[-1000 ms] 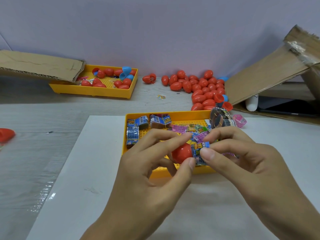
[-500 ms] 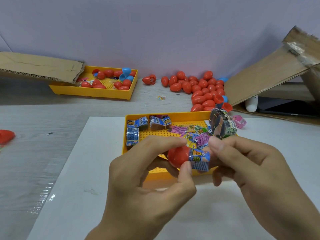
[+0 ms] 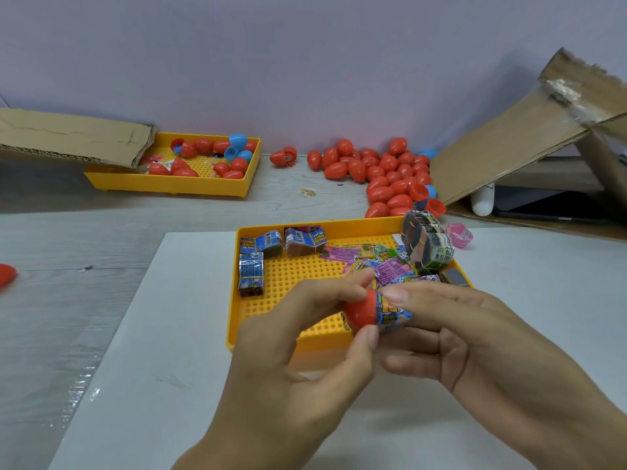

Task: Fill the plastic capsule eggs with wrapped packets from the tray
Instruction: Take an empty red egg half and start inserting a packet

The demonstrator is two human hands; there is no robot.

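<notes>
red capsule half (image 3: 361, 312) is sitting over the yellow tray's (image 3: 237, 300) 6 o'clock edge, left hand (image 3: 298, 361) fingers gripping it; right hand (image 3: 475, 337) fingers are pinching a wrapped packet (image 3: 393, 315) at its 3 o'clock mouth.

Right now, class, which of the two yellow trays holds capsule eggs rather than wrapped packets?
The far yellow tray by the left cardboard flap: red and blue eggs lie inside. The near tray holds packets.
</notes>
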